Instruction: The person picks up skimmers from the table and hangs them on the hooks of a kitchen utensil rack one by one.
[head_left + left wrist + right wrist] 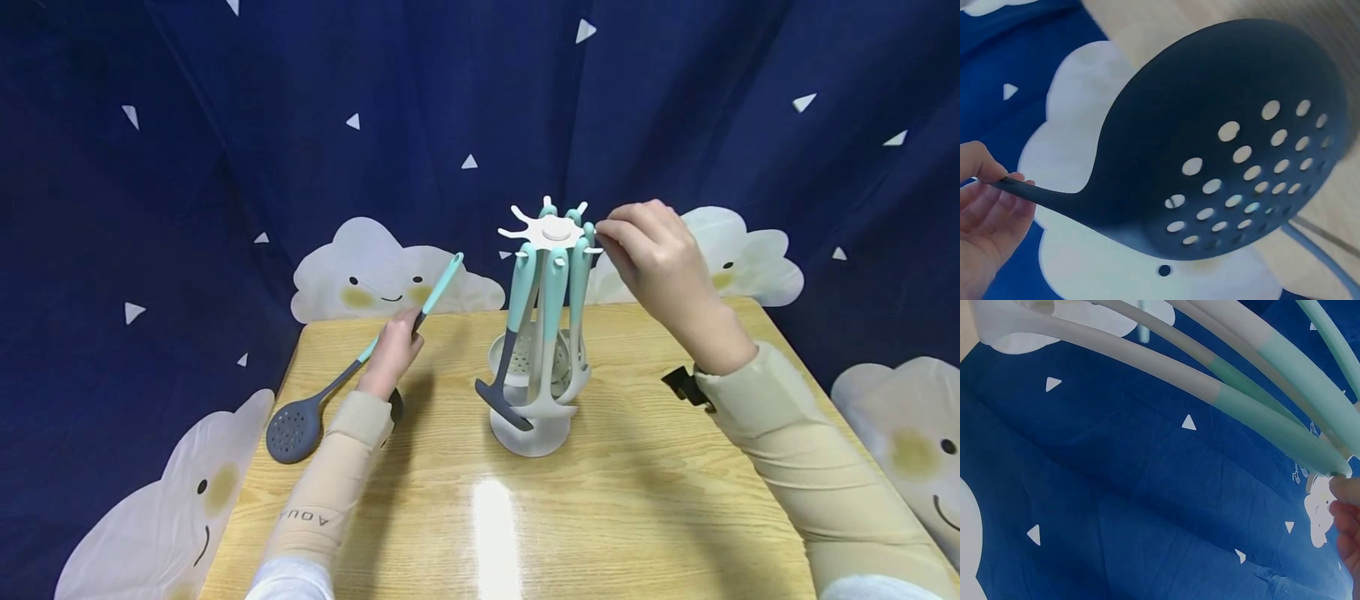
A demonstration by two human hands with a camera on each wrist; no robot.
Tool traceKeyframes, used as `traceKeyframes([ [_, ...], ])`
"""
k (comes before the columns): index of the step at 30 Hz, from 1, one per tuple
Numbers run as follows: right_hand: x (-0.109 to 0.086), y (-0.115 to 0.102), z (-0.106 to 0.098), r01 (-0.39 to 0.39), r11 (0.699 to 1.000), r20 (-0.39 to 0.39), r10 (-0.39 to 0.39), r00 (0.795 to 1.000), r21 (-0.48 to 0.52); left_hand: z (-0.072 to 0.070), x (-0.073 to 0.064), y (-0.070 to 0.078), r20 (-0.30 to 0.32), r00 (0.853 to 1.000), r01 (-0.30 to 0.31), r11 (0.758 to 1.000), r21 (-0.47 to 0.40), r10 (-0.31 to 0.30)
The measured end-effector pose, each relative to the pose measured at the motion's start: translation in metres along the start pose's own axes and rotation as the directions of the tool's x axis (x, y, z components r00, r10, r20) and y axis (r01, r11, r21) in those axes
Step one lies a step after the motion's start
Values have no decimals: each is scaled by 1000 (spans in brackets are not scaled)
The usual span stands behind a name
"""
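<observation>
The left hand (pixel 393 350) pinches the dark shaft of a strainer (pixel 1207 140) whose teal handle points far and right. Another skimmer (pixel 294 431) lies at the worktop's (pixel 600 508) left. The right hand (pixel 652 258), fingers curled, pinches the end of a teal handle (pixel 1279 432) at the right side of the rack (pixel 557 229), where other utensils (pixel 554 292) hang.

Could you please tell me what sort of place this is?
Probably a staged tabletop set-up: a wood-grain table bearing a white utensil stand, backed by a dark blue curtain printed with clouds.
</observation>
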State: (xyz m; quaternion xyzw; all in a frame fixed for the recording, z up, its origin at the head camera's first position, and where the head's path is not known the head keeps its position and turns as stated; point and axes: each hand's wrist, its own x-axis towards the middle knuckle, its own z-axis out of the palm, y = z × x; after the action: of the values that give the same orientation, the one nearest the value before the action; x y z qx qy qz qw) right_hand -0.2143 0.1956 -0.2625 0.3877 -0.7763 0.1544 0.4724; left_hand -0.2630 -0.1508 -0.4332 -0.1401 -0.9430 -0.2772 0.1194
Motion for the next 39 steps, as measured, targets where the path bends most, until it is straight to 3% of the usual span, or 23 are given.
traceKeyframes([
  [5, 0, -1, -2, -3, 1000, 14, 3, 1000, -4, -10, -2, 14, -96, 993, -72, 997, -41, 68],
  [8, 1, -1, -2, -5, 1000, 17, 5, 1000, -6, -15, -3, 21, -162, 979, -132, 989, -67, 120],
  [15, 2, -2, -3, -7, 1000, 24, 7, 1000, -11, -24, -5, 37, -329, 910, -290, 954, -69, 253],
  [21, 2, -3, -4, -3, 1000, 29, 3, 1000, -20, -31, -5, 50, -418, 837, -426, 901, -88, 355],
  [24, 2, -3, -4, -1, 1000, 31, 2, 1000, -21, -34, -5, 57, -438, 807, -481, 871, -98, 396],
  [26, 2, -2, -4, 0, 1000, 30, 1, 1000, -23, -35, -6, 61, -444, 795, -504, 858, -103, 413],
  [39, 0, -2, -2, 5, 1000, 6, -5, 1000, -7, -37, -10, 80, -445, 754, -577, 811, -97, 483],
])
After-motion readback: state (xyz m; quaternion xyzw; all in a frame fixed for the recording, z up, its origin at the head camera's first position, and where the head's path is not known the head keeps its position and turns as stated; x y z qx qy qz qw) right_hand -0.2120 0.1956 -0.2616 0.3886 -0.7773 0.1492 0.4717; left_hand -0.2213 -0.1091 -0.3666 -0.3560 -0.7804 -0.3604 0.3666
